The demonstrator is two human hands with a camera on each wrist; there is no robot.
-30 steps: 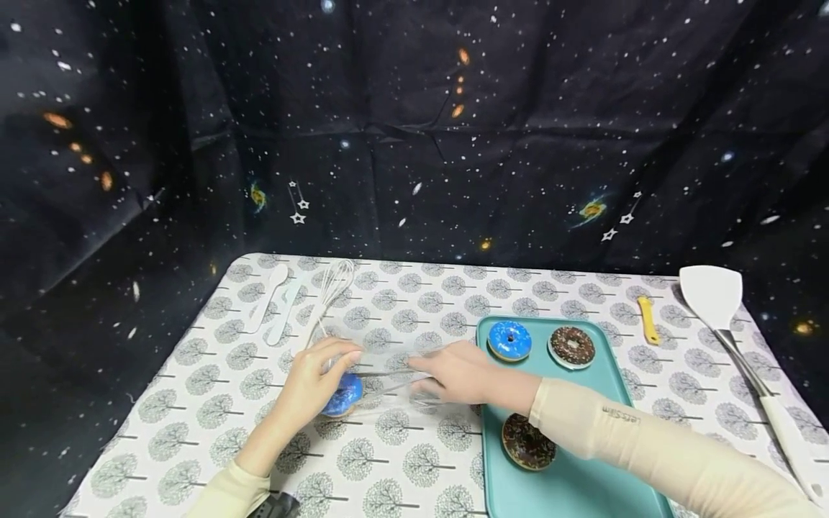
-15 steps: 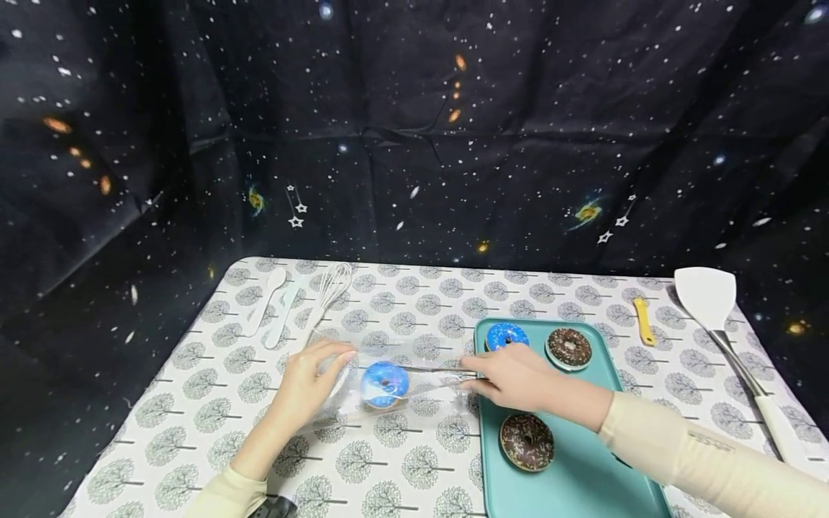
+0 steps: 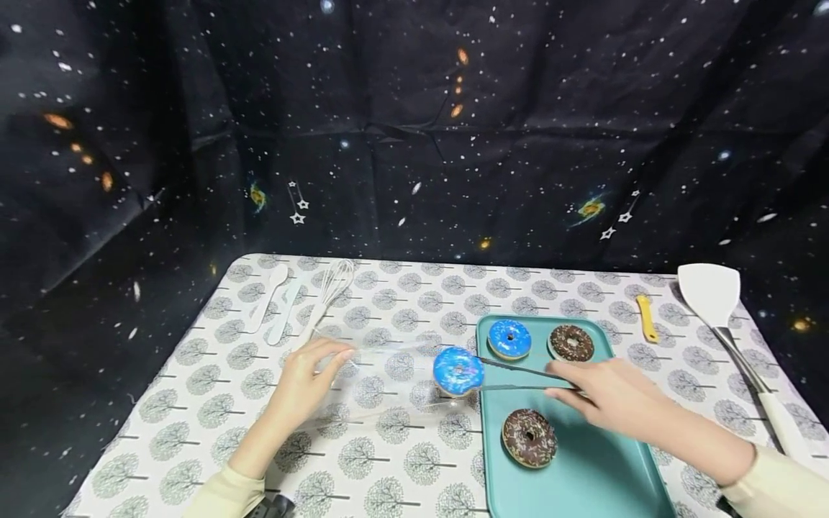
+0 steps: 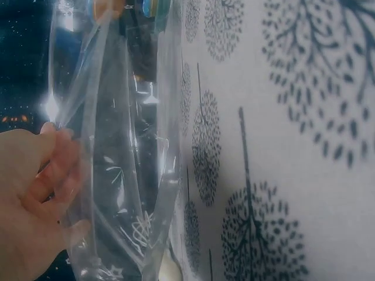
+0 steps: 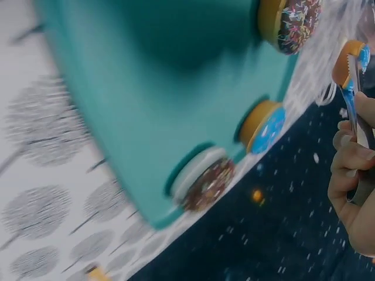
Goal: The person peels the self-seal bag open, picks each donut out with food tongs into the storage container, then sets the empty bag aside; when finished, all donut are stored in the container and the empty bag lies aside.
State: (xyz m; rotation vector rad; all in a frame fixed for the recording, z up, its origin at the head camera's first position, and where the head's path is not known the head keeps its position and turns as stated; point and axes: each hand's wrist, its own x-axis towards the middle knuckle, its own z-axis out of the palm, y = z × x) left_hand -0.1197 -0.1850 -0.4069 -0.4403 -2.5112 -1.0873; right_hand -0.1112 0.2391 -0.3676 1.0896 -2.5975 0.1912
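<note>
My left hand (image 3: 327,363) pinches the left end of a clear plastic bag (image 3: 382,385) that lies on the tree-print cloth; the left wrist view shows the fingers (image 4: 55,170) on the bag's film (image 4: 117,175). My right hand (image 3: 570,385) grips metal tongs (image 3: 518,378), which clamp a blue sprinkled donut (image 3: 458,370) at the bag's right end, just left of the teal tray (image 3: 583,482). I cannot tell whether the donut is still inside the bag. In the right wrist view the fingers (image 5: 351,158) curl round the tongs (image 5: 353,99).
The tray holds a blue donut (image 3: 509,339) and two chocolate donuts (image 3: 571,343) (image 3: 529,437). A whisk (image 3: 330,288) and white spoons (image 3: 268,306) lie at the back left. At the right are a yellow tool (image 3: 646,319) and a white spatula (image 3: 712,295). A dark starry cloth hangs behind.
My right hand has drawn the tongs and the blue donut rightward, from the bag's left end to its right end beside the tray. The left hand stayed on the bag.
</note>
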